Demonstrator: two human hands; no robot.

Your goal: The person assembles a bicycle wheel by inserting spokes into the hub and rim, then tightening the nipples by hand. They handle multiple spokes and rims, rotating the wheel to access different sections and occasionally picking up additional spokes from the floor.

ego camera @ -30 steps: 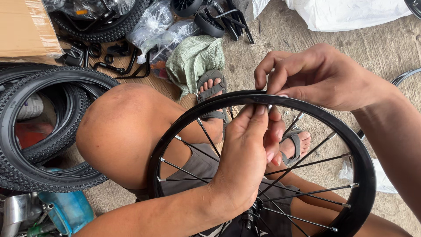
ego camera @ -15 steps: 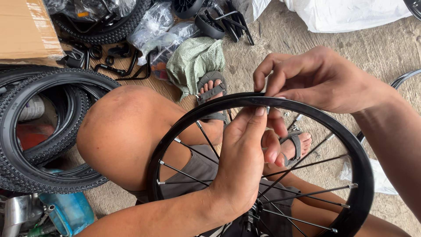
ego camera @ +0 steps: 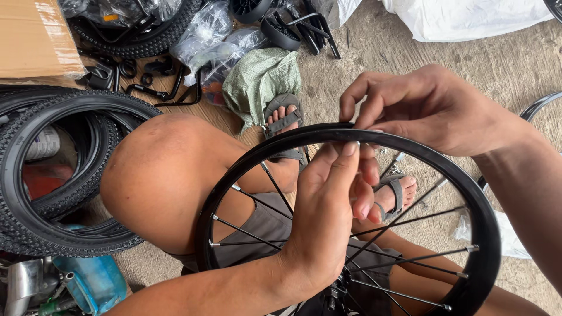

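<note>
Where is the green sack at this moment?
In the head view the green sack lies on the floor, upper centre, just beyond the sandalled foot and above the wheel rim, with plastic bags to its left.

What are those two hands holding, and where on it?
A black spoked bicycle wheel. The left hand and the right hand both pinch the top of its rim, fingertips close together.

A bicycle repair workshop: stacked tyres (ego camera: 52,175), loose parts (ego camera: 146,76), bare concrete floor (ego camera: 410,58).
</note>
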